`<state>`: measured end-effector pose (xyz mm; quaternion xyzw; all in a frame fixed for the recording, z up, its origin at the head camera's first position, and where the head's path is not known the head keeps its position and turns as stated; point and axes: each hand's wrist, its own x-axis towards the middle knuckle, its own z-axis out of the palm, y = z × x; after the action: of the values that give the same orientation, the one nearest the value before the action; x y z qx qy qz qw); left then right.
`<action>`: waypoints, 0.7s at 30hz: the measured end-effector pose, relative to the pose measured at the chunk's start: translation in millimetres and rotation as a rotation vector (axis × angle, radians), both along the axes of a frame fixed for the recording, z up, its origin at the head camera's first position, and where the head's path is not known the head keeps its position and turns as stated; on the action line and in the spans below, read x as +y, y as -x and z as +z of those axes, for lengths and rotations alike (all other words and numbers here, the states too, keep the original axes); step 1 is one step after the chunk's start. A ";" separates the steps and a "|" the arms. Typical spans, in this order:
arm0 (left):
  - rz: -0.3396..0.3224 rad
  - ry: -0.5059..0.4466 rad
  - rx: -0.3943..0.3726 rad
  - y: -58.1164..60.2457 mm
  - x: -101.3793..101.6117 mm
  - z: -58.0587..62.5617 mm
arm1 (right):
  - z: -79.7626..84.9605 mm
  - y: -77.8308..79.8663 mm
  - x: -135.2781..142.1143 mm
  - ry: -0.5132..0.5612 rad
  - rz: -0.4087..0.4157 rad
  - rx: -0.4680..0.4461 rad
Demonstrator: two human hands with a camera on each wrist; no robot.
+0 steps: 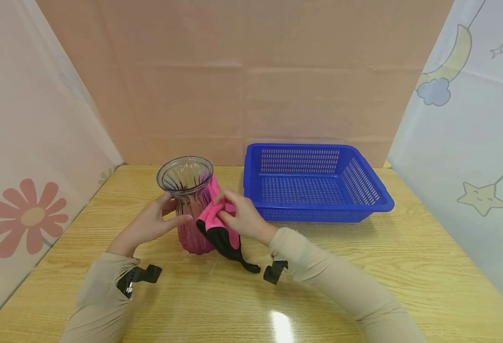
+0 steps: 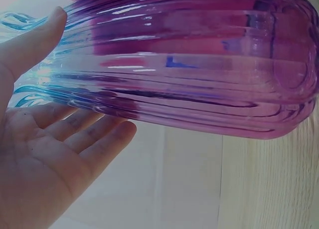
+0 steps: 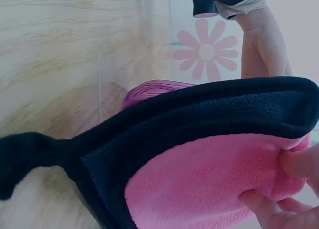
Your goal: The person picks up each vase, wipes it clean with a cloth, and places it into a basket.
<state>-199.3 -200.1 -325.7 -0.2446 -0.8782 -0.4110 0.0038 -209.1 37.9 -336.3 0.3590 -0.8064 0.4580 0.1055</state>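
A ribbed glass vase (image 1: 194, 224), clear-blue at its flared rim and pink-purple below, stands upright on the table at left of centre. My left hand (image 1: 146, 226) is round its left side below the rim, thumb in front and fingers behind; in the left wrist view the fingers (image 2: 107, 144) are fairly straight. At the vase's right side my right hand (image 1: 249, 219) pinches a pink fleecy cloth (image 3: 199, 174) with a black border and a black hanging strap. The cloth lies against or close to the glass; its contact is partly hidden.
A blue plastic basket (image 1: 388, 205) with slotted walls stands at the back right, just beyond my right hand. The wood-grain table (image 1: 217, 309) meets a peach backdrop (image 1: 242, 95) behind and printed side panels left and right.
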 end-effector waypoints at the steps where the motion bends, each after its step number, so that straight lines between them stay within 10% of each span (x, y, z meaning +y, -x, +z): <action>1: 0.001 0.000 0.000 0.1 0.1 -0.1 | -0.7 -0.2 0.3 -0.004 0.000 0.001; 21: 0.025 0.005 -0.038 -2.4 1.0 2.0 | -11.0 -4.8 4.0 -0.051 -0.026 -0.053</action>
<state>-196.9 -199.1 -323.6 -0.2258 -0.8821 -0.4132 -0.0082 -204.3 41.9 -347.2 0.3386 -0.8249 0.4454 0.0809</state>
